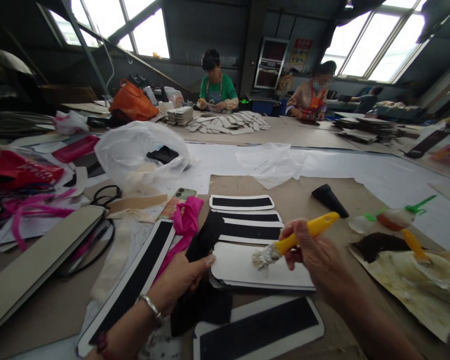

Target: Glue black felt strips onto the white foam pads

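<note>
In my right hand [311,255] is a brush with a yellow handle [324,223]. Its pale, glue-crusted bristles [263,257] are at the top of a white rounded panel [236,260]. My left hand [189,272] is closed on a black piece of fabric [206,235], which hangs above and below the fingers. The left thumb lies by the panel's left end. Beyond it lie several white panels with black strips, one of them a short panel [242,202]. A larger striped panel [262,332] lies nearer me, and a long one [142,272] is under my left forearm.
At right, a second yellow brush [416,246] lies on a glue-stained bowl. Bottles with green caps [395,219] and a black cone [329,200] stand behind. A plastic bag [138,150], pink cloth [187,215] and a phone [180,195] are at left. Co-workers sit across the table.
</note>
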A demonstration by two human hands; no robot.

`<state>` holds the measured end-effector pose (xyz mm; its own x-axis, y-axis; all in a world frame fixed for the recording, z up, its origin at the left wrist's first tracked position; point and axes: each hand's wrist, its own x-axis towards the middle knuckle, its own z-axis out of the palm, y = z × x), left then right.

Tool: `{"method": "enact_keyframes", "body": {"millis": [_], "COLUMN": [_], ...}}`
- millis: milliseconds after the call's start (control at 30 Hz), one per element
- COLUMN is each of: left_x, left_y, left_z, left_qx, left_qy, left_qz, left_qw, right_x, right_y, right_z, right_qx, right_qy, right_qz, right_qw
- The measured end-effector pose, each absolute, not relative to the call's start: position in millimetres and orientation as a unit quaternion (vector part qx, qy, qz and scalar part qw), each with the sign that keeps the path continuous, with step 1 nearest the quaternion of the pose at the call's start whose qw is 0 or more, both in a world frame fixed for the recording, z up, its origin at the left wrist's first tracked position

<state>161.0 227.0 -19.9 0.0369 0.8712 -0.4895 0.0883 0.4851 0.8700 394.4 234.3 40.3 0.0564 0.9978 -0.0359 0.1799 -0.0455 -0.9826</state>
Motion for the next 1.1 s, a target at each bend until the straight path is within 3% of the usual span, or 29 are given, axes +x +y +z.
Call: {"method": "enact_keyframes", "body": {"millis": [200, 467, 700, 900, 1100], "left_x": [176.5, 178.7, 178.4, 175.7, 174.3], "left_y": [216.4, 208.5, 203.7, 202.0, 203.6], "left_z": [-25.2, -28.6, -22.7, -26.8, -28.2], "left_qx": [0.39, 0.399, 0.413, 0.41, 0.42], "left_qy": [0.602, 0.587, 0.592, 0.607, 0.609], "left_qz": [0.361, 0.367, 0.345, 0.335, 0.325], "left_qw": [0.596, 0.602, 0.6, 0.592, 0.589], "right_x": [345.1, 370.2, 359.3, 419.5, 441.6], "right_y": [218.9, 205.7, 199.4, 197.7, 190.3], "right_z": [1.8, 4.9, 4.0, -1.6, 3.1], "right_qx": [-0.53, -0.657, -0.63, -0.723, -0.668], "right_qy": [-0.459, -0.531, -0.52, -0.581, -0.658], "right_qz": [0.537, 0.325, 0.381, 0.081, -0.123], "right_qw": [0.468, 0.424, 0.433, 0.364, 0.327]}}
